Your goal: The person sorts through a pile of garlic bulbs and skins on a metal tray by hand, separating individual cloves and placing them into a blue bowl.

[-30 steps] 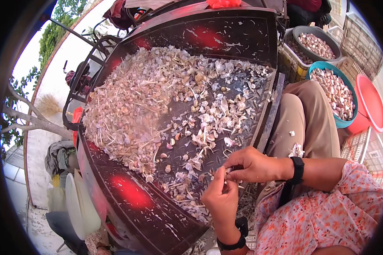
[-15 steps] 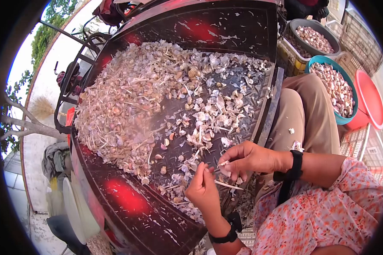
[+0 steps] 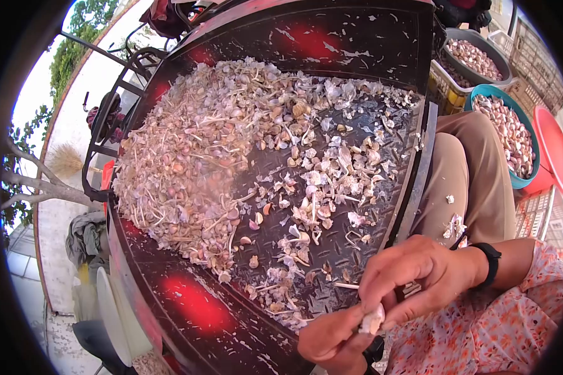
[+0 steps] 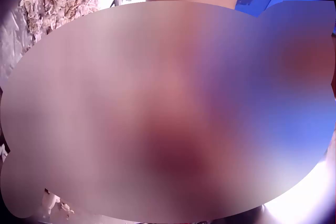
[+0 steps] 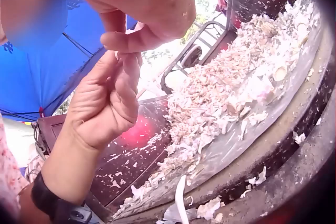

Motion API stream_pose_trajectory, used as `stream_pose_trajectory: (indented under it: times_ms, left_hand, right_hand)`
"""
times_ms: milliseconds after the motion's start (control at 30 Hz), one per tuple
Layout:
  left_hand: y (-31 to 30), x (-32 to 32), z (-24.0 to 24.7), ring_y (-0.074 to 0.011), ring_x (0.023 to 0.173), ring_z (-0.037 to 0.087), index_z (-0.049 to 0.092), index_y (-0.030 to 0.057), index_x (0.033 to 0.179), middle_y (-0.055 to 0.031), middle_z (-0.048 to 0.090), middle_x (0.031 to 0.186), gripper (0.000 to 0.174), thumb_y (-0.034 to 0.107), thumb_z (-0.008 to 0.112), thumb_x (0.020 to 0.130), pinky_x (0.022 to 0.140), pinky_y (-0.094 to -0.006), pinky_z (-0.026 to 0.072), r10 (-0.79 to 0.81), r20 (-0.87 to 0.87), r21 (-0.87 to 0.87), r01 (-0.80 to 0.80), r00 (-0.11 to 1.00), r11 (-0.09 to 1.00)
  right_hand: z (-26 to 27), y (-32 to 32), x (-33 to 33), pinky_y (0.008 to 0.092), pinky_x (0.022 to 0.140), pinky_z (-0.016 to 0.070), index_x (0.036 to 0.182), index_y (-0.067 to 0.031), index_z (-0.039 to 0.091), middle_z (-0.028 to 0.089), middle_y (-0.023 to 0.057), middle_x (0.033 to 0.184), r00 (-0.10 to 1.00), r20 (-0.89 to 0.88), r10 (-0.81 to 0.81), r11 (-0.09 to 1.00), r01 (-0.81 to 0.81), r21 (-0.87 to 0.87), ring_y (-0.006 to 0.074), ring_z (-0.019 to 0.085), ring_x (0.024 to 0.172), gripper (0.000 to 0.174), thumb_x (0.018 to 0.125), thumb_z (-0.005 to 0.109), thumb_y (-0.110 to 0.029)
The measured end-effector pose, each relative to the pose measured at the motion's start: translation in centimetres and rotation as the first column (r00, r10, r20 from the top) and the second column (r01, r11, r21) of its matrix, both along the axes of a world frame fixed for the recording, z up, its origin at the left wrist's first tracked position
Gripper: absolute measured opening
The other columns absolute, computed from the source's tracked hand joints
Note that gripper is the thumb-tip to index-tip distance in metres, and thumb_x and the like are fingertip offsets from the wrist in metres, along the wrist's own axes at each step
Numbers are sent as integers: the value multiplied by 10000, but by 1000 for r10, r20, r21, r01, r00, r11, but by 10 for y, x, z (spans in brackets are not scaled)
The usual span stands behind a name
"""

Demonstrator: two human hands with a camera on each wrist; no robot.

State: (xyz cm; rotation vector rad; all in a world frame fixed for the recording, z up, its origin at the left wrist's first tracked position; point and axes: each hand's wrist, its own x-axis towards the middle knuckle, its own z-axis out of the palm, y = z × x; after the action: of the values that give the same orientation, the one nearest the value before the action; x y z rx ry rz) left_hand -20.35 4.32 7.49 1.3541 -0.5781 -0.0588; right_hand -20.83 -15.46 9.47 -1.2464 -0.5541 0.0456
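Both hands meet at the tray's near edge in the head view. A pale piece of garlic (image 3: 372,320) sits between their fingertips. The right hand (image 3: 419,275) curls over from above, its thumb against the garlic. From below, the left hand (image 3: 334,340) pinches it with thumb and fingers. In the right wrist view the fingertips of the right hand (image 5: 142,14) and left hand (image 5: 105,100) touch, hiding the garlic. A thin pale stem (image 3: 347,285) shows beside the right fingers; whether it is held I cannot tell. Blur covers most of the left wrist view.
A large heap of garlic and husks (image 3: 187,156) fills the left of the dark metal tray (image 3: 363,47). Scattered cloves and skins (image 3: 341,162) lie nearer. Right of the knees stand a teal basin of cloves (image 3: 503,131), a grey basin (image 3: 475,59) and a red tub (image 3: 552,147).
Both hands have moved right and toward the body. They parted slightly half a second ago, a stem showing between them, and are now together around the garlic. The head view has shifted a little.
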Motion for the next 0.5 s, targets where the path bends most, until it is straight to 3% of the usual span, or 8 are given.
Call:
stream_pose_trajectory:
  times_ms: [33, 133, 200, 267, 400, 433, 467, 500]
  left_hand:
    - [-2, -8, -1, -163, 672, 633, 633, -68, 964, -178, 661, 814, 260, 42, 702, 738, 599, -265, 502, -76, 32, -151, 80, 997, 985]
    - [-2, -7, 7, -174, 663, 629, 627, -70, 966, -183, 656, 812, 254, 28, 693, 741, 591, -272, 500, -181, 152, -297, 220, 972, 929]
    - [-3, -6, 11, -182, 656, 626, 623, -71, 967, -186, 653, 810, 250, 19, 687, 743, 585, -276, 499, -192, 177, -317, 240, 965, 917]
    - [-2, -6, 12, -189, 650, 624, 619, -72, 968, -189, 650, 809, 246, 10, 681, 745, 580, -281, 498, -194, 191, -324, 249, 962, 913]
    - [-2, -9, 13, -204, 637, 619, 611, -74, 970, -196, 643, 806, 238, -9, 668, 748, 569, -290, 496, -206, 212, -340, 270, 955, 901]
    - [-2, -8, 14, -207, 634, 617, 609, -75, 971, -198, 641, 805, 237, -13, 665, 749, 566, -292, 496, -211, 218, -344, 277, 953, 897]
    - [-2, -9, 14, -211, 631, 616, 607, -75, 971, -199, 639, 804, 235, -18, 662, 750, 563, -294, 495, -214, 221, -345, 281, 951, 896]
    - [-2, -9, 14, -215, 628, 615, 605, -76, 972, -201, 638, 803, 233, -23, 659, 751, 560, -297, 495, -216, 224, -345, 285, 950, 894]
  right_hand:
    - [13, -3, -3, 228, 631, 479, 1081, 23, 596, 590, 127, 1035, 986, 166, 12, 1000, -8, -25, 119, 609, 778, 320, 773, 685, 28]
    - [32, 0, -19, 244, 675, 489, 1072, 72, 595, 604, 157, 1030, 967, 224, 122, 992, -128, 13, 172, 628, 818, 302, 783, 673, 28]
    - [32, 18, -37, 228, 625, 502, 970, 97, 632, 635, 164, 918, 965, 256, -53, 965, -16, 260, 168, 640, 745, 176, 797, 633, 65]
    - [30, 22, -44, 220, 600, 508, 920, 110, 651, 650, 168, 862, 956, 255, -142, 923, 35, 383, 165, 646, 709, 125, 804, 613, 83]
    - [34, 7, -38, 235, 533, 527, 831, 100, 673, 649, 200, 816, 914, 372, -161, 909, -9, 417, 190, 656, 660, 96, 743, 685, 64]
    - [35, -10, -46, 257, 622, 523, 907, 98, 652, 639, 193, 890, 929, 3, 369, 881, -351, 318, 217, 651, 757, 149, 770, 671, 43]
    - [33, -19, -52, 280, 711, 520, 983, 96, 631, 629, 185, 964, 563, -381, 734, 678, -643, 356, 245, 647, 855, 201, 798, 657, 23]
    - [35, -12, -48, 280, 711, 520, 983, 96, 631, 629, 185, 964, 560, -377, 738, 674, -644, 363, 245, 647, 855, 201, 798, 657, 23]
